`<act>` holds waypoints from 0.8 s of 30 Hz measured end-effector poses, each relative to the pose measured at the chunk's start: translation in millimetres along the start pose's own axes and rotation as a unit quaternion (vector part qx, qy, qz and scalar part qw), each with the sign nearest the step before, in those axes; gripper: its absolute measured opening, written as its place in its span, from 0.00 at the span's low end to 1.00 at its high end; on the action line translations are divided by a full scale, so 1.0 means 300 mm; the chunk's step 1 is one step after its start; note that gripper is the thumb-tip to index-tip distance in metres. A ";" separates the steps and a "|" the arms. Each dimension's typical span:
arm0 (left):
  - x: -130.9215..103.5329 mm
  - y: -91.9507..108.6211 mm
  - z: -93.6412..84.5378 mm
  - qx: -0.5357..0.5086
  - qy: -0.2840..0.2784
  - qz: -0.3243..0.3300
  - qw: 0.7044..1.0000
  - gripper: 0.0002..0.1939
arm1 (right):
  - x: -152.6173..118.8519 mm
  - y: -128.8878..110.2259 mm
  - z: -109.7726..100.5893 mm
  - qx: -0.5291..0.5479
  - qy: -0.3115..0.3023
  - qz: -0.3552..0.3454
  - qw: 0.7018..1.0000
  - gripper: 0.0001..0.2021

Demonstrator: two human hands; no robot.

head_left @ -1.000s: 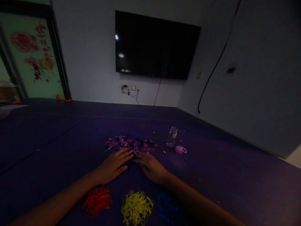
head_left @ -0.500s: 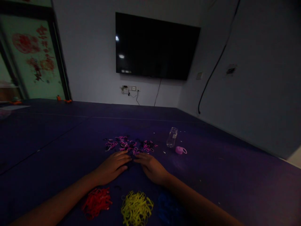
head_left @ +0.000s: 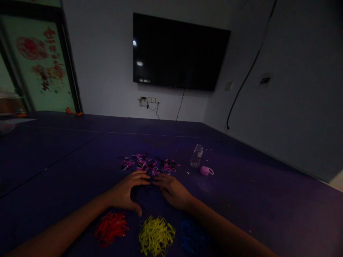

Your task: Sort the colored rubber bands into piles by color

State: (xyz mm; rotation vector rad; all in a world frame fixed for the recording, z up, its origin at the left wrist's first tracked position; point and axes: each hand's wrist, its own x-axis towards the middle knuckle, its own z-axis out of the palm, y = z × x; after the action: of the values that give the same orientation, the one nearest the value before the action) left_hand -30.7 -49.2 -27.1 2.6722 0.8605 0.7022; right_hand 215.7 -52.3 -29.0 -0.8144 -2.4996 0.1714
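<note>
- The room is dim overall; the dark purple surface [head_left: 80, 153] swallows most detail.
- Two small ceiling-light reflections glint on the black wall screen [head_left: 179, 53].
- The brightest patch is the greenish doorway [head_left: 34, 67] at far left.
- Both hands and the dark bands between them are murky, so their grip cannot be told.
- Straight lines bow toward the edges and corners darken.
- Fine detail is soft and noisy.

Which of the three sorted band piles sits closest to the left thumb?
The red pile, leftmost of the three; the yellow pile is close behind.
</note>
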 end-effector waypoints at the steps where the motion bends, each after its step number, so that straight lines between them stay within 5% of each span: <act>1: 0.001 -0.001 0.001 0.002 -0.004 -0.003 1.000 0.40 | -0.001 -0.001 0.000 0.001 0.002 0.000 1.000 0.22; 9: 0.005 -0.007 -0.008 -0.031 0.013 -0.011 0.999 0.35 | -0.001 -0.009 -0.004 -0.001 -0.006 0.007 1.000 0.21; 19: -0.005 -0.031 -0.068 -0.101 -0.139 -0.041 0.984 0.50 | -0.001 -0.012 -0.011 0.002 -0.005 0.004 1.000 0.21; 24: -0.003 -0.029 -0.055 -0.081 -0.135 -0.040 0.987 0.48 | -0.002 -0.007 -0.006 0.003 -0.001 0.004 1.000 0.20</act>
State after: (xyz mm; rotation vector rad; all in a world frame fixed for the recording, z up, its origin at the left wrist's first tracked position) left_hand -43.9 -41.3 -16.6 2.4973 0.7950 0.3618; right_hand 215.9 -54.3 -27.1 -0.8235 -2.4963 0.1816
